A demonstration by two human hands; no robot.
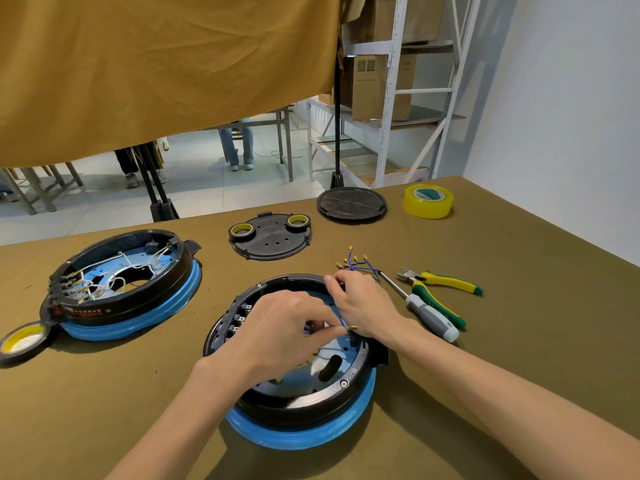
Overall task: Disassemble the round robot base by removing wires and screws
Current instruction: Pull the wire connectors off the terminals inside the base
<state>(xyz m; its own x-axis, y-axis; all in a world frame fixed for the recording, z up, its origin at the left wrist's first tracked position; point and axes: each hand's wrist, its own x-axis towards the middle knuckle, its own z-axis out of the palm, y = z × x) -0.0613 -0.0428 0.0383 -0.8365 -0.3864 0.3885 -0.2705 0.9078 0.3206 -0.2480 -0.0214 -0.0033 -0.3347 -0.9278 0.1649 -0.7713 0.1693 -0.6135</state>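
A round black robot base [304, 403] with a blue rim lies open in front of me on the table. My left hand [277, 334] reaches into it, fingers pinched on a wire with a brass terminal [351, 328]. My right hand [363, 306] rests on the base's far right rim, fingers curled over the edge; what they grip is hidden. A bundle of removed blue wires [356, 265] with brass terminals lies just beyond the base. A screwdriver [422, 310] lies to the right.
A second base [128, 285] with white wires stands at the left. Green-yellow cutters [440, 282], two black cover plates [273, 237] [351, 204], black tape rolls [20, 341] and a yellow tape roll [428, 200] lie around. The table edge runs behind them.
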